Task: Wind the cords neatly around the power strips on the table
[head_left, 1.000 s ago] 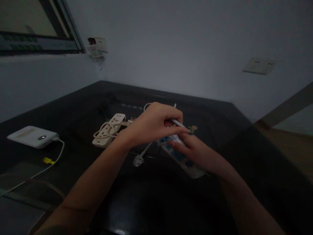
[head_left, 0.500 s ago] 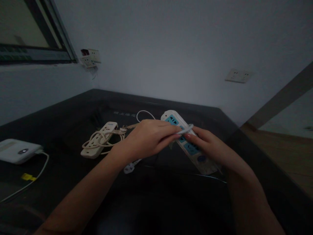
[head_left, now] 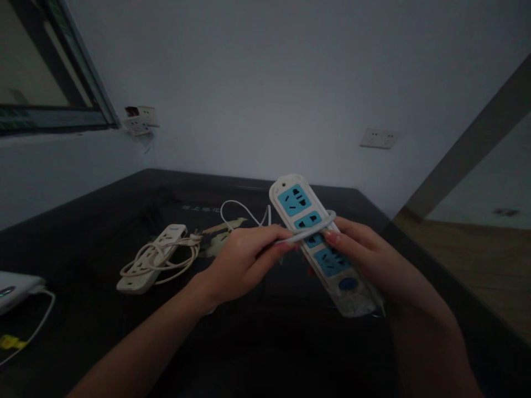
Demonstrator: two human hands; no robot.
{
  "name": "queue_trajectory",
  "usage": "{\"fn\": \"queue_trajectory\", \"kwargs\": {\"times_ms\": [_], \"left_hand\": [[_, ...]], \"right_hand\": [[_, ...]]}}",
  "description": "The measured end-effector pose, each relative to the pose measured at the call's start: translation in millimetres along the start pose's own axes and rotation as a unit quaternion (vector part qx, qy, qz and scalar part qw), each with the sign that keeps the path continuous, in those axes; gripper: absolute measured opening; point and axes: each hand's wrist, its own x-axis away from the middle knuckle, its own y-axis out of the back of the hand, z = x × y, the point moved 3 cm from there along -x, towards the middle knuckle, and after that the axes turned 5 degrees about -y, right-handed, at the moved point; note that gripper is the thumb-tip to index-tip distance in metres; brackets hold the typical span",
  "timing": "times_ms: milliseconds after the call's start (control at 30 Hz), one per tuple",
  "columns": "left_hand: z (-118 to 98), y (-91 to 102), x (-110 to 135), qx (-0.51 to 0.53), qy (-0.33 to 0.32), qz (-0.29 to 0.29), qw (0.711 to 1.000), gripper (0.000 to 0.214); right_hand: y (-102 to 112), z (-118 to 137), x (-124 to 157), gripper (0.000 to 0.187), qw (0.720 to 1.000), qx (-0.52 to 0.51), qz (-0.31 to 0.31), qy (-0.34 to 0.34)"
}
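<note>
A white power strip [head_left: 295,200] with blue socket panels is held tilted above the dark table, its far end up and to the left. My right hand [head_left: 365,251] grips its right edge, the thumb lying beside the sockets. Around the strip's middle passes its white cord [head_left: 313,229]. My left hand [head_left: 249,257] pinches this cord just left of the strip, thumb against fingers. Behind my left hand a loose loop of cord [head_left: 244,205] rises over the table.
To the left lies another white power strip [head_left: 136,283] with its cord [head_left: 193,257] coiled over it. A white device [head_left: 19,286] with a cable and a yellow tag [head_left: 11,342] sits at the far left of the table [head_left: 95,221]. Wall sockets [head_left: 378,138] are behind.
My left hand has drawn the cord left and slightly down, so the cord now lies across the strip's face. The strip shows more fully. The whole view has shifted a little.
</note>
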Motion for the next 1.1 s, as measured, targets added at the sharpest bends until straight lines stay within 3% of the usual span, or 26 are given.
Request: {"fn": "queue_trajectory", "kwargs": {"times_ms": [167,333,500,567,667,733,1100], "left_hand": [[1,-4.3,4,0.003,0.028,-0.026,0.999,0.025],[1,-13.7,4,0.03,0.034,-0.038,0.998,0.028],[14,-16.8,4,0.13,0.075,-0.041,0.988,0.029],[21,-19.2,5,0.221,0.097,-0.032,0.97,0.032],[32,-24.5,8,0.367,0.145,0.001,0.919,0.04],[38,-26.1,10,0.416,0.165,0.017,0.894,0.044],[62,-30.8,20,0.473,0.192,-0.034,0.859,0.041]], "right_hand": [[-3,1,0,0.032,0.995,-0.097,-0.024,-0.012],[-6,1,-1,0.034,0.991,-0.123,-0.045,-0.001],[-9,-1,-1,0.039,0.987,-0.162,-0.006,-0.018],[-12,-1,-1,0.039,0.984,-0.178,0.021,-0.02],[-18,-1,1,0.039,0.98,-0.192,0.048,-0.021],[-21,-1,2,0.039,0.977,-0.203,0.063,-0.025],[-40,-9,-1,0.047,0.94,-0.294,0.162,-0.064]]}}
